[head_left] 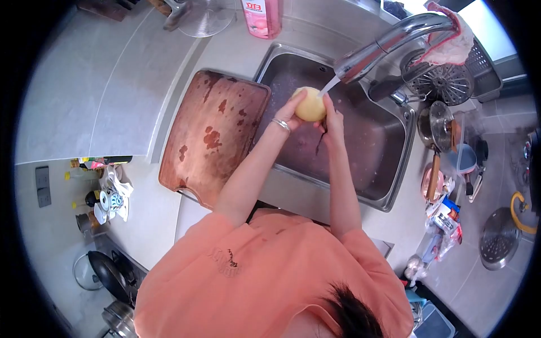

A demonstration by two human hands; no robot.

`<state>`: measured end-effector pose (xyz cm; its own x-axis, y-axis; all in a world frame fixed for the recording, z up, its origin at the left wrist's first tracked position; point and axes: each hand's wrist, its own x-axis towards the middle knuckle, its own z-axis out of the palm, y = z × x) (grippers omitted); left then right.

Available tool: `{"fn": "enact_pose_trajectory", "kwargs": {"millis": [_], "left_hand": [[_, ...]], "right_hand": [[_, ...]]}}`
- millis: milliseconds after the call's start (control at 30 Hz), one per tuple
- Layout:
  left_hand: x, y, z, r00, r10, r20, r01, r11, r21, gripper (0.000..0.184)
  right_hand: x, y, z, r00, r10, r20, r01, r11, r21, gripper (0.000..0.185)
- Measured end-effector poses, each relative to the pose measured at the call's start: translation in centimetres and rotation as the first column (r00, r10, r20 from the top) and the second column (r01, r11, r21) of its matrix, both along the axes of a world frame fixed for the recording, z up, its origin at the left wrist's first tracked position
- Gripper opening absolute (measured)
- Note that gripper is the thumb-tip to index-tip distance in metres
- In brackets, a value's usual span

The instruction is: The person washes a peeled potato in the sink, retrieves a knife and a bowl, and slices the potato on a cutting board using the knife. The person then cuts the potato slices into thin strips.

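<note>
Both hands hold a smooth, round, pale yellow fruit or vegetable under the running tap. Its exact kind is hard to tell. Water falls on its upper right side. My left hand, with a silver bangle at the wrist, grips it from the left. Fingers of my right hand close on its right side. A thin dark strip hangs beside the right hand; what it is I cannot make out. All this is above the steel sink, whose basin holds cloudy water.
Left of the sink lies a wet wooden cutting board. A pink detergent bottle stands behind. A cloth hangs over the tap. A pan, packets and a rack line the right side.
</note>
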<state>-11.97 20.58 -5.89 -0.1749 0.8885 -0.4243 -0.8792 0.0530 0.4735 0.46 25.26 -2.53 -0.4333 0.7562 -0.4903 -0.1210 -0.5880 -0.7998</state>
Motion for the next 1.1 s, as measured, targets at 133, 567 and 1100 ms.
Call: {"fn": "enact_pose_trajectory", "kwargs": {"millis": [133, 567, 1100], "left_hand": [[-0.1, 0.3, -0.3, 0.985, 0.105, 0.135, -0.101, 0.994, -0.039, 0.053], [-0.7, -2.4, -1.5, 0.972, 0.235, -0.006, -0.229, 0.939, -0.256, 0.054], [0.2, -0.3, 0.0, 0.995, -0.046, 0.088, 0.063, 0.975, -0.212, 0.059]], "right_hand": [[-1.0, 1.1, -0.1, 0.924, -0.382, -0.002, 0.382, 0.924, 0.004, 0.031], [-1.5, 5.4, 0.9, 0.492, -0.867, -0.086, 0.734, 0.465, -0.496, 0.037], [10.3, 14.5, -0.9, 0.461, -0.883, -0.091, 0.858, 0.418, 0.299, 0.018]]}}
